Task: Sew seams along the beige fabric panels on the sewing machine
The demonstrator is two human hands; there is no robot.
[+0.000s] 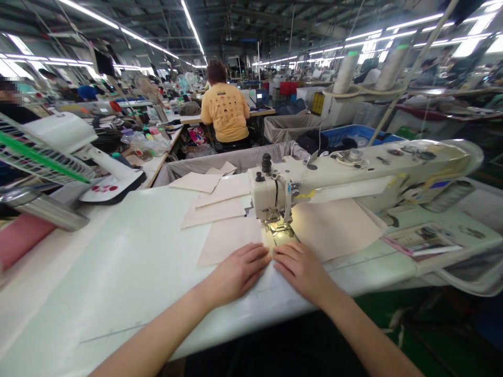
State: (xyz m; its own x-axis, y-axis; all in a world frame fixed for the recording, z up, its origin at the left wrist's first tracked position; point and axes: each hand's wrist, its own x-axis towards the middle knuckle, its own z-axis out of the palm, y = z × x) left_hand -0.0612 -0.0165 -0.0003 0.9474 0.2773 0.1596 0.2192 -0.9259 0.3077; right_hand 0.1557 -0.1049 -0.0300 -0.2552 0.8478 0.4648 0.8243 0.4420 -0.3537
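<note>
My left hand (pixel 242 269) and my right hand (pixel 302 271) meet just in front of the lit needle plate (pixel 280 235) of a sewing machine (pixel 353 170). Both have their fingers bent and pressed together, fingertips almost touching. Whatever lies between or under the fingertips is hidden. A cream fabric piece (pixel 228 238) reaches under the machine's left side, beside my left hand. To the right of the needle, another cream fabric piece (pixel 338 228) lies flat under the machine arm, close to my right hand. The presser foot (pixel 275 217) sits above the plate.
More cream fabric pieces (pixel 196 181) overlap behind the machine head. A white fan (pixel 112 175) and a metal flask (pixel 43 207) stand at the left. A tray of small tools (pixel 428 241) is at the right. Beyond, a person in a yellow shirt (pixel 225 112) sits facing away.
</note>
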